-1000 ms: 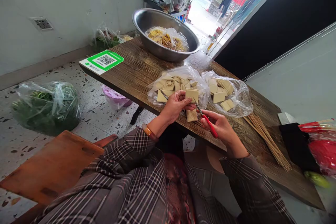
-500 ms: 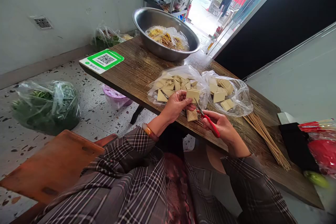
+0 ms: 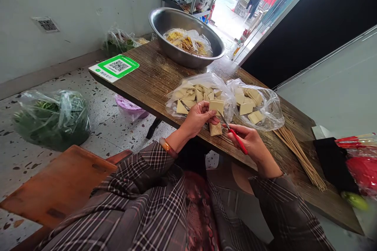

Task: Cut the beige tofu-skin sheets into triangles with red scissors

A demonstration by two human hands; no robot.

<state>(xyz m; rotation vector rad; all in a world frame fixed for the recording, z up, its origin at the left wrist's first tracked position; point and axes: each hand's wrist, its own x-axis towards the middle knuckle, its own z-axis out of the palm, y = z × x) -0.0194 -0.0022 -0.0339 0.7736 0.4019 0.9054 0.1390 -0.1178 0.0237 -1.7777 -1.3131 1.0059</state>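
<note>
Landmark: the wooden table; every place below is told from it.
Left hand: at the table's near edge, pinching a pale tofu square by its near-left side and holding it just above the tabletop.
Right hand: also at the near edge, to the right of the left hand, fingers closed through the red-handled scissors.
Key relation: the scissors' long axis runs from the right hand up and left, with the blade tips at the tofu square's right edge. The left hand is the nearer one, since it holds the piece.
Second piece: lies flat on the table just under the held square.
Open bags of cut squares: just beyond both hands.
Skewers: a bundle along the table's right part.
Steel basin: at the table's far end.
Writing: a green card with a QR code sits on the far-left corner; its small text is unreadable.
</note>
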